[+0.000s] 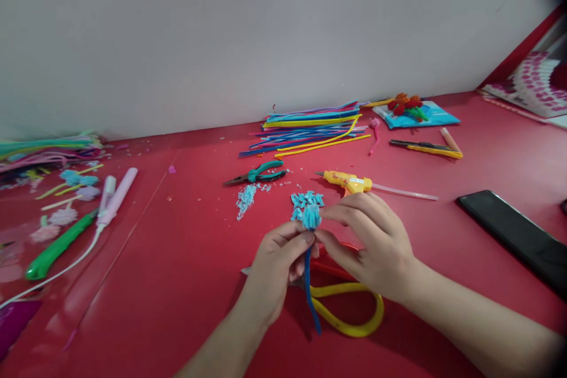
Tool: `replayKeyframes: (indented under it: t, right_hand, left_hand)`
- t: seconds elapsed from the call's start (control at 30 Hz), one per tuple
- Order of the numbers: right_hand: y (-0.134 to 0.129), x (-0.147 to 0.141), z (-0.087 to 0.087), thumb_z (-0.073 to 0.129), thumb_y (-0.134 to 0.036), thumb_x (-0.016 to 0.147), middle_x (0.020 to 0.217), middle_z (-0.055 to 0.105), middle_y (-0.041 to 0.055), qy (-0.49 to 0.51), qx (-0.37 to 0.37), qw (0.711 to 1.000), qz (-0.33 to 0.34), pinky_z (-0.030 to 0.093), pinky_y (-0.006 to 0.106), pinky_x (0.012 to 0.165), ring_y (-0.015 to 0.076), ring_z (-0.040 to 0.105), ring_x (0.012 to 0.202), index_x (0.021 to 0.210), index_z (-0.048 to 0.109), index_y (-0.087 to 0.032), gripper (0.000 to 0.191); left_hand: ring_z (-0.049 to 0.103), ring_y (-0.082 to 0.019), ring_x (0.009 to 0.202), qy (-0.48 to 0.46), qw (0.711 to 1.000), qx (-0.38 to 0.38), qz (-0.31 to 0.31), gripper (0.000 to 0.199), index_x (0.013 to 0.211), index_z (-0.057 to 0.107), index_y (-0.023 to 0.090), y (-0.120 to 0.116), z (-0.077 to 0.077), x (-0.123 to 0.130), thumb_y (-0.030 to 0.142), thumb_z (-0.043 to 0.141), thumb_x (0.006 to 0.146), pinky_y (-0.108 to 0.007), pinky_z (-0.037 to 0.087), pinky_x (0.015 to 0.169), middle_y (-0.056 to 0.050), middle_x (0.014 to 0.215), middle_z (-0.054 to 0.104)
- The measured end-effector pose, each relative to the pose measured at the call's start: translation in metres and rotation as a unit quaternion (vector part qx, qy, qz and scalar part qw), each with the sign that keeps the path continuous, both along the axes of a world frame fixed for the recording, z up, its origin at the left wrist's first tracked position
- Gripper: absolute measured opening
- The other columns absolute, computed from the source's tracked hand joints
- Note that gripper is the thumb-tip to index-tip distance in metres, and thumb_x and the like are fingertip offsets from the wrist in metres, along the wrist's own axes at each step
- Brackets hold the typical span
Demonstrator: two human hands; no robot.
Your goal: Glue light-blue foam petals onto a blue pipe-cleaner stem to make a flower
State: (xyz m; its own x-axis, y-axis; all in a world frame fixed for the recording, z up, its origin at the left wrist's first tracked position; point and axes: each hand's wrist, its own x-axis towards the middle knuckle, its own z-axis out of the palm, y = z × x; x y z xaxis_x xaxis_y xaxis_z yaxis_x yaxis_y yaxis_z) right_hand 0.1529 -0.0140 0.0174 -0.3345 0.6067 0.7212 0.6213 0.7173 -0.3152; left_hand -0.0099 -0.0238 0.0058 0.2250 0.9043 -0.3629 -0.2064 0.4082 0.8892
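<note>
My left hand (pixel 277 260) is closed in a pinch on a pipe cleaner flower, just under its fluffy light-blue head (pixel 312 217). A dark-blue pipe cleaner stem (pixel 309 289) hangs down from the head. From the other side, the thumb and index finger of my right hand (pixel 376 242) are on the head and the top of the stem. Below my hands lie scissors with a yellow and red handle (pixel 354 328), partly hidden. Short light-blue cut pieces (pixel 305 198) are piled just behind the flower, beside a heap of finer blue fluff (pixel 245 201).
Green-handled pliers (pixel 261 173), a yellow glue gun (pixel 348 181) and a pipe cleaner bundle (pixel 310 127) lie farther back. To the right are a phone (pixel 514 236) and tweezers (pixel 425 147). A pink corded tool (pixel 117 198) and a green-handled cutter (pixel 59 248) lie left.
</note>
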Motion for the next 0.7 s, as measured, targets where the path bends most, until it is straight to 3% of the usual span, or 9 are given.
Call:
replayKeyframes:
  t: [0.7]
  right_hand:
    - [-0.0002,-0.0036,-0.0025,0.057,-0.012,0.078,0.086,0.062,0.0065,-0.011,0.004,1.0,-0.02,0.045,0.034,0.069,0.018,0.056,0.076,0.097,0.058,-0.018,0.02]
  left_hand:
    - [0.033,-0.004,0.042,0.051,0.998,0.034,0.011,0.015,0.069,0.063,0.016,-0.0005,-0.0017,0.0002,0.031,0.063,0.073,-0.017,0.023,0.041,0.005,0.054,0.049]
